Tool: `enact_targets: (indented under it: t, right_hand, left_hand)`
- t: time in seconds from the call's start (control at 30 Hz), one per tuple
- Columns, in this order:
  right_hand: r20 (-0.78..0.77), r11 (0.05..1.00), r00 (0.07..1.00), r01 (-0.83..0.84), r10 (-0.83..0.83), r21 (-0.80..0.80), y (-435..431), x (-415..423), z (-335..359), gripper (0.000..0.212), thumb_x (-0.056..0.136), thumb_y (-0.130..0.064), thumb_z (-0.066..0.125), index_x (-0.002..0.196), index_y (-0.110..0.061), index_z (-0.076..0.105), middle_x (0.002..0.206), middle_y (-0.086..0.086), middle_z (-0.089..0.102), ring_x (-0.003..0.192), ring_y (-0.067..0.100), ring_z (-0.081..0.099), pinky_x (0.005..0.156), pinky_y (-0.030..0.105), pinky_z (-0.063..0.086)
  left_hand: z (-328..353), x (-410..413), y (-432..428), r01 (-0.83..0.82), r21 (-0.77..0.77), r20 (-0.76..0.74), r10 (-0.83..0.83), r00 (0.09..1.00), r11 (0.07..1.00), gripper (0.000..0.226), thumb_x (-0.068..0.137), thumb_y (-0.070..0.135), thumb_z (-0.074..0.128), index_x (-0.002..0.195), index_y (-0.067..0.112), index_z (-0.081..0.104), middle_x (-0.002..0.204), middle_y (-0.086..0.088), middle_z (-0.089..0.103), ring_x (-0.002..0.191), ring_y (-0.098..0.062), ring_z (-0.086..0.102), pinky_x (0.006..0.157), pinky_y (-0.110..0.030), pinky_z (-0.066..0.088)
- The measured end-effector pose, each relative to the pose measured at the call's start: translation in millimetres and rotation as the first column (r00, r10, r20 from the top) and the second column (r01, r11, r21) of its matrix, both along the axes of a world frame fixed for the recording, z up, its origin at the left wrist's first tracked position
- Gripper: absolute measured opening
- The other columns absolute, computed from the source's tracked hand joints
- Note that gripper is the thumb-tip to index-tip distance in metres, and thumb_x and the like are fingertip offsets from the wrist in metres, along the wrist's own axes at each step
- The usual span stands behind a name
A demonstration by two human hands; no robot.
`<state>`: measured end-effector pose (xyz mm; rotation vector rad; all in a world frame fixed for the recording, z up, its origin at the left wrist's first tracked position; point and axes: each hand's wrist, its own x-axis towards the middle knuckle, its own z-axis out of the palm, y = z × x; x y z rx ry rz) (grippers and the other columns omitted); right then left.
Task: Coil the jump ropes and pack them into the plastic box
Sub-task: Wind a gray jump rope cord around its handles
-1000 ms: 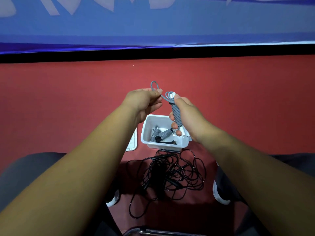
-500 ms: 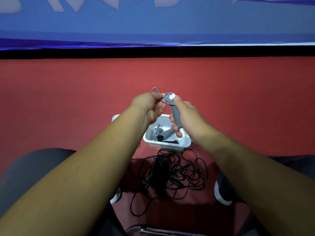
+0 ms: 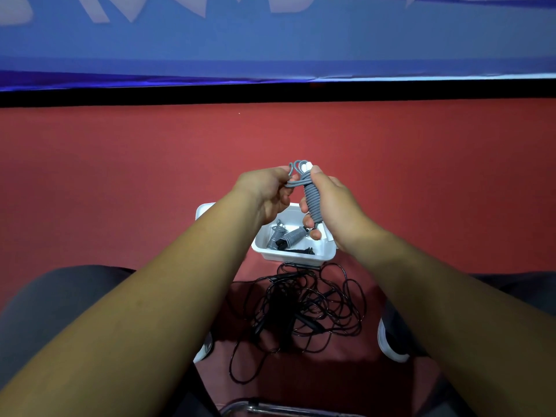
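Note:
A grey jump rope [image 3: 311, 197], wound tightly round its handles, is upright in my right hand [image 3: 328, 203], which grips the bundle above the box. My left hand [image 3: 264, 188] pinches the rope's loose grey end near the top of the bundle. Below them on the red floor stands the white plastic box [image 3: 301, 256]; two coiled grey ropes [image 3: 287, 236] and a black piece lie inside it. A tangled black jump rope [image 3: 301, 305] lies loose on the floor in front of the box, between my feet.
A white lid [image 3: 203, 210] lies left of the box, mostly hidden by my left arm. My white shoes [image 3: 391, 341] flank the black tangle. A metal chair bar [image 3: 270, 407] shows at the bottom edge. A blue banner [image 3: 270, 40] runs along the far side.
My left hand has brought the loose grey end down and closer to the bundle, laying another turn near its top. The right hand keeps holding the bundle in place.

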<state>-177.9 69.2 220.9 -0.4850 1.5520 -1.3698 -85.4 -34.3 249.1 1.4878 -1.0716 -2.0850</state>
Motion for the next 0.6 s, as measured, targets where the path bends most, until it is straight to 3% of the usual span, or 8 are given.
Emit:
enact_targets:
  t: [0.13,0.23,0.43,0.6]
  right_hand:
    - [0.062,1.0,0.998,-0.002,0.002,-0.008,0.5,-3.7,-0.3,0.049,0.106,-0.056,0.048,0.12,-0.012,0.065,0.078,0.013,0.06,0.048,0.023,0.05,0.049,0.026,0.035]
    - [0.091,1.0,0.996,-0.021,0.022,-0.009,2.3,-3.2,1.7,0.048,0.105,-0.056,0.049,0.119,-0.013,0.067,0.079,0.015,0.06,0.049,0.024,0.049,0.049,0.027,0.034]
    - [0.141,0.999,0.989,-0.053,0.053,-0.003,2.5,-1.3,3.5,0.045,0.106,-0.056,0.049,0.12,-0.018,0.067,0.076,0.013,0.058,0.048,0.023,0.048,0.048,0.026,0.033]
    - [0.216,0.997,0.974,-0.076,0.068,0.033,4.1,-1.1,3.5,0.039,0.105,-0.057,0.047,0.114,-0.025,0.068,0.072,0.011,0.056,0.049,0.021,0.044,0.049,0.024,0.03]
  left_hand:
    - [-0.6,-2.0,-0.9,0.044,-0.059,-0.003,-0.045,0.999,0.997,0.027,0.097,-0.002,0.05,0.103,0.01,0.073,0.056,0.002,0.056,0.044,-0.006,0.044,0.044,-0.016,0.033]
    - [0.1,-0.9,-5.0,0.029,-0.144,0.022,-0.026,0.999,0.989,0.024,0.093,0.0,0.062,0.112,0.003,0.076,0.059,-0.001,0.06,0.046,-0.009,0.048,0.043,-0.017,0.034]
    - [3.6,3.7,-2.7,0.076,-0.254,0.102,-0.052,0.993,0.964,0.008,0.095,0.004,0.066,0.1,0.004,0.073,0.065,-0.006,0.061,0.051,-0.014,0.049,0.049,-0.023,0.036]
    - [4.6,3.1,-3.2,0.147,-0.355,0.212,-0.073,0.975,0.923,0.015,0.098,0.003,0.061,0.104,-0.001,0.074,0.068,-0.008,0.065,0.044,-0.01,0.054,0.052,-0.025,0.037]
